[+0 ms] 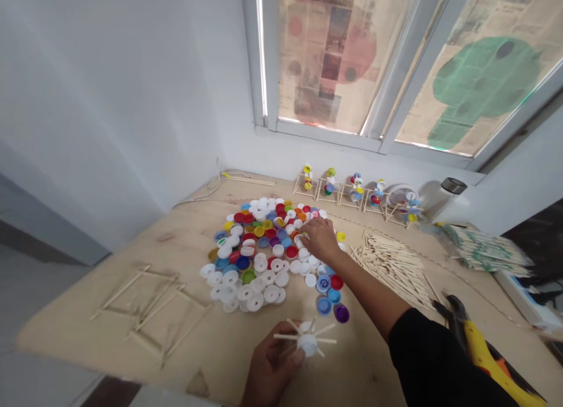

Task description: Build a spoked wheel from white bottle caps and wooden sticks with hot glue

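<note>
Near the front of the table my left hand (275,366) pinches a white bottle-cap hub (307,342) with several wooden sticks poking out around it like spokes. My right hand (320,238) reaches into the far right part of a spread of bottle caps (255,301). Its fingers point down among white, orange and red caps; the fingertips are partly hidden, so whether a cap is between them cannot be made out. Many white caps at the front of the spread have a hole in the middle. A purple cap (342,313) and blue caps lie at its right edge.
Stick frames (149,313) lie at the left. Small cap-and-stick wheel models (356,187) line the wall beside a white fan (401,194) and a bottle (444,199). Loose sticks (391,266), a yellow-handled glue gun or tool (484,348) and bagged sticks (488,248) are at the right.
</note>
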`<act>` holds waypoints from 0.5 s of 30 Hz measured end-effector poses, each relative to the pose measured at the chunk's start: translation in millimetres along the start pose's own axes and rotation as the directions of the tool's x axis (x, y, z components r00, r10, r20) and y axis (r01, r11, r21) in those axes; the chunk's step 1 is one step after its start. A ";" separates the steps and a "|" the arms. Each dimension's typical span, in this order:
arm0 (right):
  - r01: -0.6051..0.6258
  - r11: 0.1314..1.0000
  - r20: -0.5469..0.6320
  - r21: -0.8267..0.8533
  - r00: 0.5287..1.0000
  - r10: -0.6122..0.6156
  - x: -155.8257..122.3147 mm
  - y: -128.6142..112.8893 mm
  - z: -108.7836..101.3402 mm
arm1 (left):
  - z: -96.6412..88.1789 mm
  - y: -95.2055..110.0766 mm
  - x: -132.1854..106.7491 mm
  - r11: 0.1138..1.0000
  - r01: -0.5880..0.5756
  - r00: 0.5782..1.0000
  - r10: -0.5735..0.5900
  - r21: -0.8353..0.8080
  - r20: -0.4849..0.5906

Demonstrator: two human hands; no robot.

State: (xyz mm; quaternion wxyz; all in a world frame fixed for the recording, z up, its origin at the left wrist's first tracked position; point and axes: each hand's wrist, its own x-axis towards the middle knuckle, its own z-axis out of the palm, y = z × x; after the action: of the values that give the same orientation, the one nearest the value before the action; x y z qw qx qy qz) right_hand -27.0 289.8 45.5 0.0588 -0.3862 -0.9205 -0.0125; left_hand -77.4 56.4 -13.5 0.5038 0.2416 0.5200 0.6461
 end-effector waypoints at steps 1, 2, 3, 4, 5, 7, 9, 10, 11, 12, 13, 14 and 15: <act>-0.003 1.000 0.009 -0.021 1.000 0.003 4.4 -2.1 0.6 | -0.7 -1.0 0.3 1.000 0.004 1.000 -0.004 -0.005 0.007; -0.005 0.999 0.019 -0.044 1.000 0.006 8.3 -4.2 1.3 | -1.4 -2.0 0.8 1.000 0.005 1.000 -0.005 -0.009 0.012; -0.007 0.998 0.029 -0.066 1.000 0.009 11.8 -6.5 2.1 | -2.0 -3.0 1.2 1.000 0.003 1.000 -0.003 -0.010 0.015; -0.006 0.996 0.038 -0.087 0.999 0.010 14.7 -8.9 2.9 | -2.5 -4.1 1.8 1.000 0.000 1.000 0.000 -0.010 0.016; -0.005 0.994 0.047 -0.106 0.999 0.010 17.1 -11.4 3.7 | -2.9 -5.1 2.2 1.000 -0.006 1.000 0.006 -0.010 0.016; -0.004 0.991 0.061 -0.137 0.998 0.012 20.9 -16.0 5.2 | -3.7 -6.9 3.1 1.000 -0.019 1.000 0.019 -0.007 0.015; -0.009 0.987 0.071 -0.161 0.997 0.021 23.7 -19.8 6.4 | -4.8 -8.2 3.6 1.000 -0.022 1.000 0.022 0.001 0.017; -0.014 0.985 0.075 -0.171 0.997 0.027 25.0 -21.2 6.9 | -5.3 -8.7 3.8 1.000 -0.018 1.000 0.017 0.006 0.021; -0.018 0.984 0.079 -0.179 0.996 0.032 26.0 -22.4 7.4 | -5.9 -9.1 3.9 1.000 -0.011 1.000 0.011 0.009 0.025; -0.022 0.982 0.081 -0.186 0.996 0.038 27.0 -23.2 7.8 | -6.4 -9.4 4.0 1.000 -0.004 1.000 0.003 0.009 0.029; -0.026 0.981 0.083 -0.190 0.996 0.043 27.7 -23.8 8.1 | -6.7 -9.7 4.1 1.000 0.003 0.999 -0.003 0.003 0.034; -0.030 0.981 0.084 -0.192 0.995 0.047 28.2 -24.2 8.2 | -6.9 -10.0 4.1 1.000 0.008 0.999 -0.008 -0.007 0.039; -0.035 0.981 0.084 -0.193 0.995 0.052 28.5 -24.5 8.2 | -6.9 -10.3 4.1 1.000 0.013 0.999 -0.012 -0.020 0.043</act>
State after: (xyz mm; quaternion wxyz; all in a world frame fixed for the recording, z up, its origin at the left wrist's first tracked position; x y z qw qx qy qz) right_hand -65.0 293.4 41.3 -0.0190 -0.4102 -0.9081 -0.0824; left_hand -80.6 56.6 -26.1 0.5212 0.2473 0.5041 0.6428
